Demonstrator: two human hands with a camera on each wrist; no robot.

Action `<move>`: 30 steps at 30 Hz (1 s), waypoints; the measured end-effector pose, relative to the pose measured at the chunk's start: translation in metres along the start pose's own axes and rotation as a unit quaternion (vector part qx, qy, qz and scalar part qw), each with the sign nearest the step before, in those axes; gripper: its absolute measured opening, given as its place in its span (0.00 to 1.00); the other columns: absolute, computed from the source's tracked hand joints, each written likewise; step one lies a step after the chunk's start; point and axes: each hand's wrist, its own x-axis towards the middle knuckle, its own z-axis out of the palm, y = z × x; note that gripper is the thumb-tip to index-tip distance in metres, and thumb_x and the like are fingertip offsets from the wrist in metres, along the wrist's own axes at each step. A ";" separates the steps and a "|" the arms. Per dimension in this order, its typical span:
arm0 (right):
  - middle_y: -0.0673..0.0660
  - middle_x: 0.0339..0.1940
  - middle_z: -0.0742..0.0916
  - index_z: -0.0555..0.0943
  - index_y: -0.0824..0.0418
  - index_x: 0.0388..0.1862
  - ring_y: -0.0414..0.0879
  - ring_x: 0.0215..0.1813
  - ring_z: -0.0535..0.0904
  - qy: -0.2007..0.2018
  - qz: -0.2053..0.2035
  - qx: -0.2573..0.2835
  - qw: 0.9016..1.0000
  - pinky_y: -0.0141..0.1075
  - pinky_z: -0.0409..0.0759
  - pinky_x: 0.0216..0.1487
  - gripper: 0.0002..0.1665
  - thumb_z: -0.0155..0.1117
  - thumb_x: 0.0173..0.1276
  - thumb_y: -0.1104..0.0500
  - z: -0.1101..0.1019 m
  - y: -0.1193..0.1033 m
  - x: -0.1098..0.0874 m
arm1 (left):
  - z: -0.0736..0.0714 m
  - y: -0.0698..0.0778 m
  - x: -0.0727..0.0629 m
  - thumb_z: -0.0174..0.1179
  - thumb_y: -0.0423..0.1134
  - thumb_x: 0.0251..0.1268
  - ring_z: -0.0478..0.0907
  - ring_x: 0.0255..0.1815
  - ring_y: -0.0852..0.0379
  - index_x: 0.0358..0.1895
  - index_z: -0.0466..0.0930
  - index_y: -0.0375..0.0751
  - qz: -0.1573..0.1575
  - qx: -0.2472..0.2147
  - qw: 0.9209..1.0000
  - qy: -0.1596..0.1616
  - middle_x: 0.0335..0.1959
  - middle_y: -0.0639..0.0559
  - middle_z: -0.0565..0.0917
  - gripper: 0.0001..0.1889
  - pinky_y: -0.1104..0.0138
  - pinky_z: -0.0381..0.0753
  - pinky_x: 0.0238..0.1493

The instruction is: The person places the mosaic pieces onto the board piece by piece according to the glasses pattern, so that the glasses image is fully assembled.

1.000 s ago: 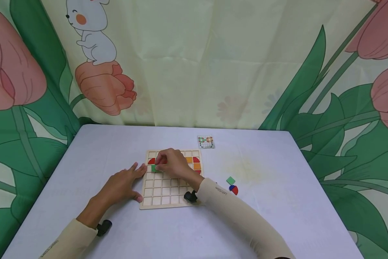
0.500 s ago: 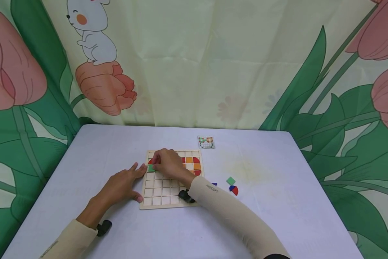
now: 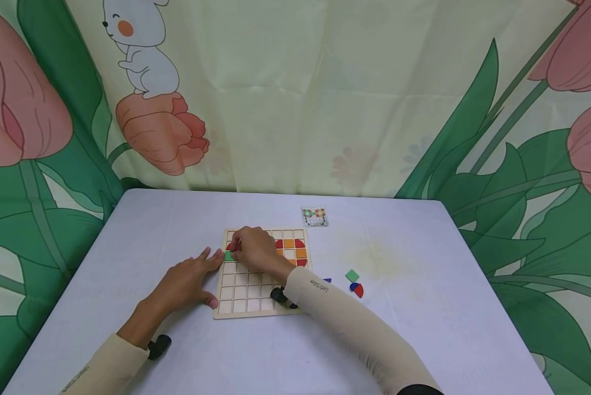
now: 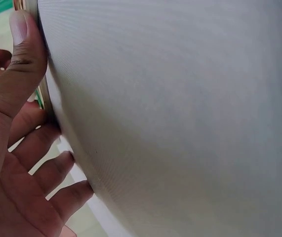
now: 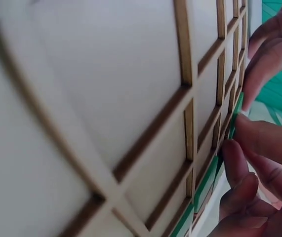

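Note:
A pale wooden grid board (image 3: pixel 239 306) lies on the table. My left hand (image 3: pixel 189 280) rests along its left edge, fingers spread; in the left wrist view the thumb of that hand (image 4: pixel 24 192) lies against the board's side. Over the upper rows my right hand (image 3: pixel 258 249) pinches a green square tile (image 3: pixel 228 255) at the leftmost column, just below a red rounded piece (image 3: pixel 229 246). The right wrist view has the fingertips (image 5: pixel 244 126) on this tile, with another green tile (image 5: pixel 207 185) beside it. My right hand hides part of the upper rows.
At the board's upper right sit red pieces (image 3: pixel 299 243) and orange squares (image 3: pixel 300 253). A printed pattern card (image 3: pixel 314 216) lies behind the board. To the right are a loose green square (image 3: pixel 352 275), a red and blue pair (image 3: pixel 357 289) and a blue piece (image 3: pixel 327 280) partly behind the sleeve.
My right hand has shifted slightly left with the green tile, which now sits at the leftmost column. More red and orange pieces show on the right. My left hand stays put.

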 end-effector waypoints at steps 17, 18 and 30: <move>0.43 0.30 0.87 0.91 0.51 0.43 0.39 0.34 0.80 -0.003 -0.008 0.042 0.999 0.32 0.74 0.34 0.07 0.78 0.67 0.59 -0.017 0.012 -0.014 | 0.001 0.003 0.002 0.87 0.55 0.32 0.76 0.68 0.19 0.81 0.66 0.42 -0.008 0.006 1.000 -0.001 0.79 0.27 0.67 0.64 0.31 0.80 0.59; 0.43 0.29 0.87 0.91 0.51 0.43 0.38 0.34 0.80 0.000 -0.009 0.043 0.999 0.32 0.74 0.34 0.07 0.79 0.67 0.59 -0.018 0.013 -0.016 | 0.001 0.003 0.002 0.87 0.55 0.32 0.76 0.68 0.19 0.81 0.66 0.42 -0.008 0.006 1.000 -0.001 0.79 0.27 0.67 0.64 0.31 0.80 0.59; 0.42 0.31 0.89 0.92 0.52 0.43 0.40 0.39 0.83 0.027 -0.019 0.066 0.997 0.33 0.74 0.32 0.09 0.80 0.63 0.59 -0.041 0.029 -0.048 | 0.004 0.004 0.002 0.87 0.55 0.31 0.74 0.71 0.20 0.81 0.67 0.42 -0.011 0.000 1.000 0.001 0.80 0.30 0.68 0.64 0.31 0.79 0.61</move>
